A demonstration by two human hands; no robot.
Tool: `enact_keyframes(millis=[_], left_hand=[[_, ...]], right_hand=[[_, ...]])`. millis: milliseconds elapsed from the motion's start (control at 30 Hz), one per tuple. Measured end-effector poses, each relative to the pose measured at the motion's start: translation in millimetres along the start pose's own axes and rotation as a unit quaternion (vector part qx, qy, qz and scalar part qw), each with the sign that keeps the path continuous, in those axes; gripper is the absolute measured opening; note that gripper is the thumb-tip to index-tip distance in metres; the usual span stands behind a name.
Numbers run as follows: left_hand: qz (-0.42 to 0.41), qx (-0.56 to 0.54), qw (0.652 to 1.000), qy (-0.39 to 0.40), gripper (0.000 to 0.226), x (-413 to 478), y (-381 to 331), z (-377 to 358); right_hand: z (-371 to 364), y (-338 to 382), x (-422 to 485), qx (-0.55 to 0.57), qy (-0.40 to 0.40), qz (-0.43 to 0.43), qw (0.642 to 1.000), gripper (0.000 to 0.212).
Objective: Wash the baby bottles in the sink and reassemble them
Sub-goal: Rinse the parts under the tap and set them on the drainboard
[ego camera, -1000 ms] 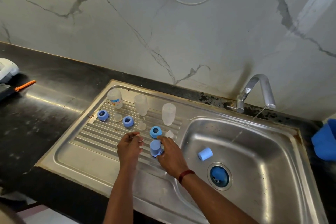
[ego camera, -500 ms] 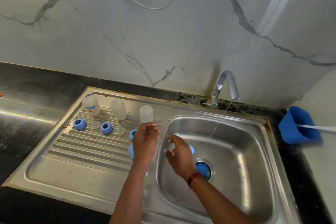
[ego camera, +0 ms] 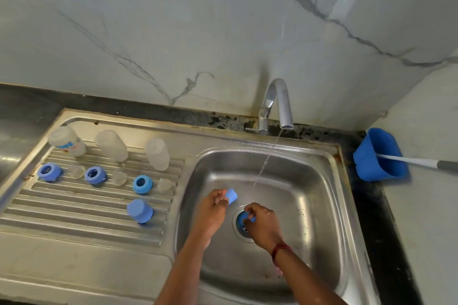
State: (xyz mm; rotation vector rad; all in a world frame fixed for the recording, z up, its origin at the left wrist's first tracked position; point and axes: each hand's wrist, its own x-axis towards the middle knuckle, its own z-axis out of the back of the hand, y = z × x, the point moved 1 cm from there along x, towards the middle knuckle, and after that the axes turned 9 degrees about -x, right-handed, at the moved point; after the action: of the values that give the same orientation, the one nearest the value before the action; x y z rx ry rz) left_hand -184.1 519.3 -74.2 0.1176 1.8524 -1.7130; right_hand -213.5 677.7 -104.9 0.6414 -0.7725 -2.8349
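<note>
Having left the drainboard [ego camera: 74, 210] for the basin [ego camera: 309, 205], the left hand [ego camera: 213, 208] pinches the blue cap [ego camera: 232, 196] in its fingers [ego camera: 221, 197] near the water stream [ego camera: 266, 163], ready for rinsing, while whether the right hand [ego camera: 262, 226], curled over the drain [ego camera: 241, 225], holds anything is unclear.

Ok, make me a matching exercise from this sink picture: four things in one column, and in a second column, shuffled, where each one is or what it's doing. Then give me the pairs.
Things
1. tap
2. blue scoop
3. printed bottle
4. left hand

Places and states
A. pinches a small blue cap over the basin
B. far left on the draining board
C. running water
D. on the dark counter, right of the basin

Pairs: 1-C, 2-D, 3-B, 4-A
</note>
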Motion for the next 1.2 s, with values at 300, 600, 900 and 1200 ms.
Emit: enact_keyframes(millis=[300,600,900,1200], left_hand=[[0.034,0.197,0.979,-0.044,0.031,43,32,-16],[0.026,0.398,0.915,-0.056,0.041,81,56,-28],[0.013,0.425,0.904,-0.056,0.026,92,64,-32],[-0.007,0.162,0.987,-0.018,0.019,54,49,-45]], right_hand=[[-22,-20,44,0.058,0.078,-0.079,0.992,0.024],[-36,-21,65,0.158,0.081,-0.149,0.973,0.023],[-29,-20,62,0.176,0.080,-0.168,0.967,0.017],[-4,-14,56,0.306,0.071,-0.203,0.927,0.050]])
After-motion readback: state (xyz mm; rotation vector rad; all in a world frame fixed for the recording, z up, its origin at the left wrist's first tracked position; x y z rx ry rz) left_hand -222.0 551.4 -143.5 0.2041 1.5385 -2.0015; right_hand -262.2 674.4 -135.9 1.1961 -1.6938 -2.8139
